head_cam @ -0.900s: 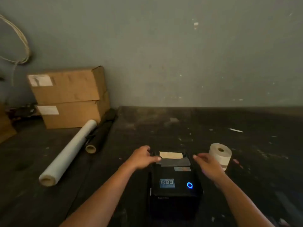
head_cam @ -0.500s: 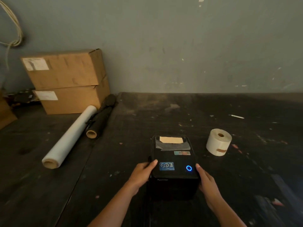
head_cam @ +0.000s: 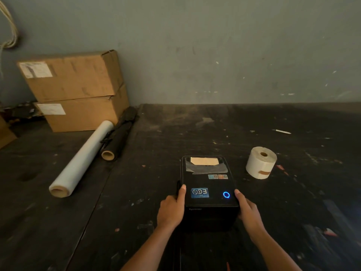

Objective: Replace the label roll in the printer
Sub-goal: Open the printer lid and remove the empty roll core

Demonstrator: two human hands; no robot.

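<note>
**Both hands grip the sides of the black printer**

Left hand (head_cam: 170,211) is pressed against the left side of the printer (head_cam: 208,192), with the thumb lying on the top edge and the other fingers wrapped around the side wall. The right hand (head_cam: 248,210) grasps the opposite side in the same way, thumb on the top edge near the blue glowing ring (head_cam: 226,194). The lid of the printer is closed.

The dark table (head_cam: 195,133) is large, worn and covered with pale marks; the printer stands on its near middle part. At the far left, two cardboard boxes (head_cam: 78,89) are stacked one on the other against the grey wall (head_cam: 214,45). Before them lies a long white film roll (head_cam: 82,159), and just beside it a black roll (head_cam: 119,133) with a cardboard core.

The label roll (head_cam: 260,163) stands upright on the table at the right of the printer, near it but apart, with a piece of brown tape on its side. On the printer lid there are a tan paper piece (head_cam: 204,160), a blue sticker (head_cam: 199,192) and a small row of coloured stickers (head_cam: 217,176).
</note>
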